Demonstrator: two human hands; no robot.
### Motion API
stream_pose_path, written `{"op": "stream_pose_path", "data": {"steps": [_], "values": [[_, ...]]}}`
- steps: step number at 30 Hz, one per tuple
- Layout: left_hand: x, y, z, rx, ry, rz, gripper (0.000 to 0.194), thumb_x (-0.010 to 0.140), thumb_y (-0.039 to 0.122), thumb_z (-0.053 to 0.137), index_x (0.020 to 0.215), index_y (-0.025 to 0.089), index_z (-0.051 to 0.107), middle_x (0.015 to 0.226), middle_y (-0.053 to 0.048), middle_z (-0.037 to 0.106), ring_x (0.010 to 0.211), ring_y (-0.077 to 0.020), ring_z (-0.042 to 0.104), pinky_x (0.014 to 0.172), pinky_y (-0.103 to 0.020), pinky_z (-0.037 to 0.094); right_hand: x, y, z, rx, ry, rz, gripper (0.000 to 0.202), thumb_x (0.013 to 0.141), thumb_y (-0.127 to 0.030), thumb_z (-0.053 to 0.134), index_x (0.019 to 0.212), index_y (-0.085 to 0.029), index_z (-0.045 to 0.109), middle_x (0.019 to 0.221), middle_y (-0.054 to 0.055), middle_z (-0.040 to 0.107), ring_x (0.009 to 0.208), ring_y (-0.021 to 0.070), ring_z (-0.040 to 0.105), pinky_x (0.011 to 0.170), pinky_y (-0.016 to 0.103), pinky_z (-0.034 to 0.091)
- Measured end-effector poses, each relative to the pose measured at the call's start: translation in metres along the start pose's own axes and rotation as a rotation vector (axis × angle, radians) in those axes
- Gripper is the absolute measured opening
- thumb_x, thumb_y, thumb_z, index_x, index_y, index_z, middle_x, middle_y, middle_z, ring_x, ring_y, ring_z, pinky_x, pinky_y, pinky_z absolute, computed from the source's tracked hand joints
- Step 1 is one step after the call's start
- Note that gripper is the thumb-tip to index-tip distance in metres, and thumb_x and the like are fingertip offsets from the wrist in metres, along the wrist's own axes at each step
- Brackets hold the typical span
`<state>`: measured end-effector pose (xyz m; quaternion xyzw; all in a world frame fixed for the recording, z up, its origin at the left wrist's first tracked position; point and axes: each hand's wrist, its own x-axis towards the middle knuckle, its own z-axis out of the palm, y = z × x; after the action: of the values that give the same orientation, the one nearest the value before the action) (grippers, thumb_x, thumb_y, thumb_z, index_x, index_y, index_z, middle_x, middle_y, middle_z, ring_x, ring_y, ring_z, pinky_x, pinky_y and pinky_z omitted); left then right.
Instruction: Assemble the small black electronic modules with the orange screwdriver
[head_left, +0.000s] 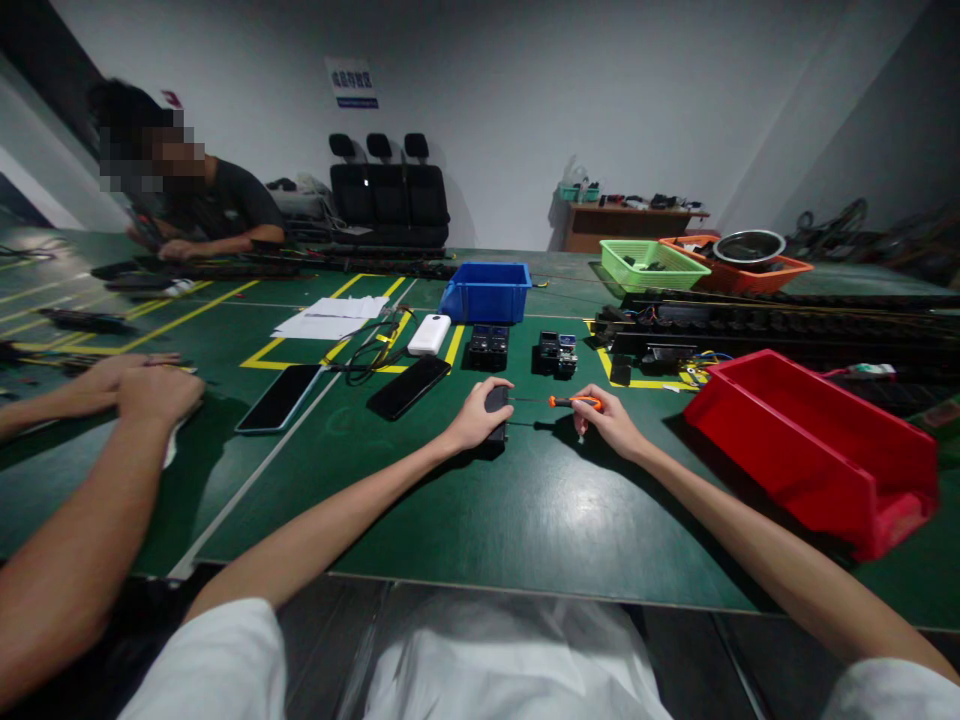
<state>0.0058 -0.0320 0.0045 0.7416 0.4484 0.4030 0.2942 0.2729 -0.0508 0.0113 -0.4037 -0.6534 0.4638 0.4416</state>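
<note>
My left hand (480, 416) is closed around a small black box-shaped device (496, 420), holding it on the green table in front of me. In my right hand (611, 425) is a screwdriver (576, 403) with an orange and black handle. Its thin shaft points left at the side of the black device; whether the tip touches it I cannot tell. Just beyond my hands lie black blocks (488, 346) side by side, and to their right another pair of small dark modules (557, 353), one with a silvery part.
A red bin (810, 450) stands at the right, a blue bin (487, 292) behind the blocks. Two phones (281, 398), a white power bank (430, 335), cables and papers (330, 317) lie left. A co-worker's hands (154, 390) work at far left; another person (202, 200) sits across.
</note>
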Motion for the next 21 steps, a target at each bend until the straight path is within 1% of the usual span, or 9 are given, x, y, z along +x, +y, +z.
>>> {"op": "stream_pose_path", "data": {"steps": [6, 10, 12, 14, 17, 19, 21], "values": [[-0.0004, 0.0002, -0.0004, -0.001, -0.002, 0.001, 0.035, 0.079, 0.023, 0.061, 0.114, 0.021, 0.059, 0.112, -0.004, 0.058, 0.102, -0.0195, 0.055, 0.098, -0.035, 0.042, -0.0007, -0.0003, 0.0003, -0.034, -0.010, 0.013, 0.031, 0.090, -0.049, 0.055, 0.080, -0.020, 0.049, 0.051, -0.005, 0.056, 0.043, 0.0104, 0.050, 0.046, 0.023, 0.037], [-0.0009, 0.0015, -0.0009, 0.000, -0.006, -0.001, 0.035, 0.079, 0.023, 0.061, 0.114, 0.021, 0.058, 0.112, -0.004, 0.058, 0.102, -0.0196, 0.055, 0.098, -0.035, 0.042, -0.0008, 0.0002, 0.0004, -0.040, -0.008, 0.025, 0.031, 0.091, -0.048, 0.053, 0.078, -0.020, 0.048, 0.051, -0.004, 0.057, 0.043, 0.0102, 0.050, 0.046, 0.023, 0.036], [-0.0008, 0.0014, -0.0009, 0.002, -0.005, -0.002, 0.035, 0.079, 0.023, 0.061, 0.114, 0.021, 0.058, 0.112, -0.004, 0.058, 0.103, -0.0196, 0.055, 0.098, -0.035, 0.042, -0.0003, 0.0016, 0.0001, -0.022, -0.007, 0.024, 0.028, 0.091, -0.047, 0.054, 0.083, -0.020, 0.050, 0.053, -0.004, 0.058, 0.046, 0.0107, 0.052, 0.048, 0.023, 0.038], [-0.0006, 0.0008, -0.0007, 0.003, -0.005, -0.006, 0.035, 0.079, 0.024, 0.061, 0.114, 0.021, 0.058, 0.112, -0.004, 0.058, 0.103, -0.0197, 0.054, 0.098, -0.035, 0.042, 0.0002, 0.0039, -0.0008, 0.018, -0.003, 0.024, 0.026, 0.088, -0.044, 0.059, 0.093, -0.021, 0.050, 0.060, -0.004, 0.061, 0.051, 0.0116, 0.055, 0.052, 0.024, 0.042], [-0.0005, -0.0002, -0.0005, -0.002, -0.009, -0.005, 0.035, 0.079, 0.024, 0.061, 0.114, 0.021, 0.059, 0.112, -0.004, 0.057, 0.102, -0.0197, 0.054, 0.098, -0.035, 0.042, 0.0008, 0.0078, -0.0023, 0.060, 0.012, 0.023, 0.035, 0.082, -0.039, 0.067, 0.105, -0.023, 0.048, 0.070, -0.004, 0.063, 0.057, 0.0117, 0.058, 0.058, 0.025, 0.047], [-0.0004, -0.0005, -0.0004, -0.003, -0.009, -0.003, 0.035, 0.079, 0.024, 0.061, 0.114, 0.021, 0.059, 0.112, -0.004, 0.057, 0.102, -0.0196, 0.054, 0.098, -0.035, 0.042, 0.0009, 0.0092, -0.0027, 0.059, 0.022, 0.015, 0.036, 0.080, -0.037, 0.069, 0.105, -0.023, 0.047, 0.074, -0.004, 0.064, 0.059, 0.0115, 0.058, 0.059, 0.025, 0.048], [-0.0004, -0.0003, -0.0005, -0.003, -0.007, -0.005, 0.035, 0.079, 0.024, 0.061, 0.114, 0.021, 0.059, 0.112, -0.004, 0.057, 0.101, -0.0195, 0.054, 0.098, -0.035, 0.042, 0.0008, 0.0087, -0.0023, 0.057, 0.022, 0.002, 0.033, 0.081, -0.038, 0.068, 0.102, -0.022, 0.048, 0.075, -0.003, 0.064, 0.060, 0.0121, 0.059, 0.058, 0.025, 0.047]]}}
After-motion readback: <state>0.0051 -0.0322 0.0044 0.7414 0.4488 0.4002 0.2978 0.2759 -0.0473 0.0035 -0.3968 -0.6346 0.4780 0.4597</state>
